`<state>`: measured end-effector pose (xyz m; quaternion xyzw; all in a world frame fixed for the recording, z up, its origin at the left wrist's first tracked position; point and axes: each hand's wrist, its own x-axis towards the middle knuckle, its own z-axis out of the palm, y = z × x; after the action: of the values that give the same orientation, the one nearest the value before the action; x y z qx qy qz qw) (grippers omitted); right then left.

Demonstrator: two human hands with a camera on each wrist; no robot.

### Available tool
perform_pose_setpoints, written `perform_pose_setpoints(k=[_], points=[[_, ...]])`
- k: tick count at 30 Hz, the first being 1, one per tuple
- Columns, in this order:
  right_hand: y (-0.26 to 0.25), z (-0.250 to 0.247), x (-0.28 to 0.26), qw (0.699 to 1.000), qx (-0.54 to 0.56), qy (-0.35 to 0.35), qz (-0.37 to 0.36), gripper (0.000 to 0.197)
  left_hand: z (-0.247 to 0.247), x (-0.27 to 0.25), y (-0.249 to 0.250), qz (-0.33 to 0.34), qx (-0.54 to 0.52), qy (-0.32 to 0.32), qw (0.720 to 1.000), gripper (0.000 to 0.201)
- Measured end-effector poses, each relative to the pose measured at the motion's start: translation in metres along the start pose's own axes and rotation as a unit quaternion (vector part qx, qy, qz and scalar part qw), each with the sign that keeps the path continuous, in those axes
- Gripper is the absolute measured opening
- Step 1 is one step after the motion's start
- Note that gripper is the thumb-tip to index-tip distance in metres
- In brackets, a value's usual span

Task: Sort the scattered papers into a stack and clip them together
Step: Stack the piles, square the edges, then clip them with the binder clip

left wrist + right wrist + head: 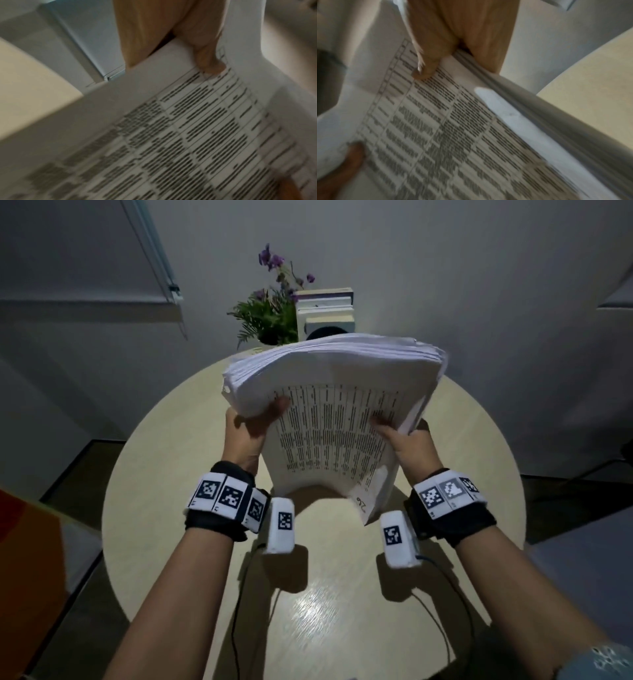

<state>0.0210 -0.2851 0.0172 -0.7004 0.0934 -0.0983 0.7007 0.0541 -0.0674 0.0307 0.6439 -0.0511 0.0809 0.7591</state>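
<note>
A thick stack of printed papers [329, 419] stands on its lower edge on the round table [154, 474], its top bending away from me. My left hand [250, 426] grips the stack's left side, thumb on the printed front sheet, and my right hand [407, 443] grips the right side the same way. In the left wrist view the left hand [197, 47] pinches the papers [188, 135], thumb on the text. In the right wrist view the right hand [447, 47] pinches the papers [453, 128], whose layered edge shows. No clip is in view.
At the table's far edge stand a potted plant with purple flowers [270, 313] and a pile of books [325, 309]. Cables [442, 628] run from the wrist devices across the near part of the table. An orange object [27, 559] lies at the left.
</note>
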Motion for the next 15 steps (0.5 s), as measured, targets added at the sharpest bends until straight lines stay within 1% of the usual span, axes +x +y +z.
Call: perform_pose_setpoints(k=[2,4,5,6,7,8,9,10,11,12,13,14,15], points=[[-0.012,0.005,0.003,1.0,0.018,0.02,-0.015,0.03,0.002,0.003,0.005,0.009,0.0,0.025,1.0,0.034],[-0.025,0.002,0.01,0.998,0.041,0.03,-0.046,0.029,0.001,0.006,0.017,0.039,-0.001,0.032,0.999,0.02],[-0.027,-0.001,0.014,0.996,0.059,0.034,-0.062,0.034,-0.001,0.007,0.022,0.052,-0.006,0.03,0.998,0.008],[-0.028,-0.004,0.015,0.994,0.072,0.027,-0.075,0.044,-0.005,0.007,0.024,0.06,-0.018,0.024,0.998,0.003],[-0.026,-0.007,0.014,0.994,0.072,0.016,-0.077,0.057,-0.01,0.005,0.024,0.065,-0.028,0.012,0.997,0.004],[-0.017,-0.008,0.011,0.996,0.067,-0.004,-0.064,0.069,-0.015,0.001,0.02,0.066,-0.026,-0.007,0.997,0.015],[-0.009,-0.007,0.005,0.996,0.061,-0.036,-0.046,0.075,-0.02,-0.005,0.013,0.051,-0.01,-0.025,0.998,0.034],[0.003,-0.005,0.002,0.997,0.043,-0.064,-0.023,0.075,-0.023,-0.011,0.004,0.025,0.012,-0.035,0.999,0.053],[0.012,0.0,-0.003,0.997,0.01,-0.082,-0.005,0.07,-0.022,-0.018,-0.003,0.001,0.025,-0.032,0.999,0.065],[0.017,0.006,-0.007,0.996,-0.025,-0.084,0.003,0.06,-0.02,-0.02,-0.009,-0.019,0.024,-0.016,0.999,0.071],[0.018,0.011,-0.008,0.996,-0.054,-0.071,-0.002,0.052,-0.017,-0.021,-0.01,-0.031,0.018,0.005,0.999,0.07],[0.015,0.014,-0.007,0.996,-0.074,-0.055,-0.015,0.042,-0.014,-0.02,-0.007,-0.028,0.01,0.021,0.999,0.064],[0.01,0.016,-0.007,0.996,-0.072,-0.038,-0.025,0.033,-0.012,-0.019,-0.002,-0.013,0.001,0.029,0.999,0.055]])
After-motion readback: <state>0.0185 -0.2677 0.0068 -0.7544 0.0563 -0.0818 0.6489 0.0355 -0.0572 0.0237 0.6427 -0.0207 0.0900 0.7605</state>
